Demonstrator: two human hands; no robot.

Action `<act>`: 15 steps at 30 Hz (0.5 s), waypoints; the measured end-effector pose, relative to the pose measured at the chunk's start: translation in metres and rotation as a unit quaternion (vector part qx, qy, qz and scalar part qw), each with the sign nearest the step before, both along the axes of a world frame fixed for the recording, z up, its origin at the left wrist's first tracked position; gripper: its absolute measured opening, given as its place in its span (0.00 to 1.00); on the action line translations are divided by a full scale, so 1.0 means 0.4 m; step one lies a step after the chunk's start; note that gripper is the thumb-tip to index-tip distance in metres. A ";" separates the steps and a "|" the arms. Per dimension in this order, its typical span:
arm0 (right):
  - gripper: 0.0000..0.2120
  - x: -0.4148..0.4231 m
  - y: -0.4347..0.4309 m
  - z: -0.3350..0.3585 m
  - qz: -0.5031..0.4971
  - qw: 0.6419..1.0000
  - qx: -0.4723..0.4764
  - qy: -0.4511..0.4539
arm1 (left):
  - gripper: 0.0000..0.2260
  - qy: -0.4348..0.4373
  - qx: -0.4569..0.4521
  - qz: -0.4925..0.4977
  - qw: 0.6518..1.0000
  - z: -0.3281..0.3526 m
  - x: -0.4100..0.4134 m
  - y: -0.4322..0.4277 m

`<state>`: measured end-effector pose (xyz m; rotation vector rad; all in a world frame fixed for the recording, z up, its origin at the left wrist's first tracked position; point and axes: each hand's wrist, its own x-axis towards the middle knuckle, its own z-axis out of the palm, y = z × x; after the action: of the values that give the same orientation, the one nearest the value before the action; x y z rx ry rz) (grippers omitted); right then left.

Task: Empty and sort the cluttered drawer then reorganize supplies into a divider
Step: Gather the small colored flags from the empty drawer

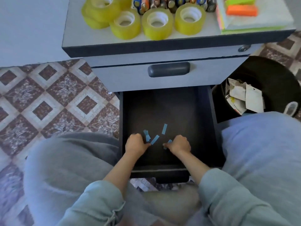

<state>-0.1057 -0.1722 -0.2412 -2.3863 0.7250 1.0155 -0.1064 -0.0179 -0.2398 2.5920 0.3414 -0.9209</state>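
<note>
The dark lower drawer [205, 128] of a grey cabinet is pulled out in front of me. On its floor lie several small blue paper strips [164, 128]. My left hand [135, 144] is down inside the drawer with fingers curled, its fingertips at a blue strip [154, 139]. My right hand [179, 145] is also curled, pinching another blue strip [169, 141] that is partly hidden by the fingers. Both hands sit near the drawer's front half.
On the cabinet top [71, 39] stand several yellow tape rolls [157, 24], a row of batteries [172, 3] and a stack of coloured sticky notes [241, 8]. The upper drawer with a dark handle [168, 69] is closed. A black bin [273, 75] holding paper scraps stands right.
</note>
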 end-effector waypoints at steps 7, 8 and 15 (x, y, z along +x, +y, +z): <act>0.10 -0.009 0.051 -0.030 0.025 0.998 -0.027 -0.047 | 0.30 -0.068 0.067 0.001 0.995 -0.052 0.016 -0.044; 0.09 -0.010 0.052 -0.033 0.029 0.998 -0.030 -0.053 | 0.30 -0.074 0.079 -0.005 0.994 -0.058 0.018 -0.052; 0.08 -0.006 0.022 -0.062 0.016 0.997 -0.017 -0.079 | 0.15 -0.130 0.027 -0.015 0.991 -0.093 0.001 -0.076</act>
<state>-0.1081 -0.1635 -0.2659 -2.4821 0.6539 0.8217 -0.1059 -0.0483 -0.2770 2.7302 0.2587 -0.5805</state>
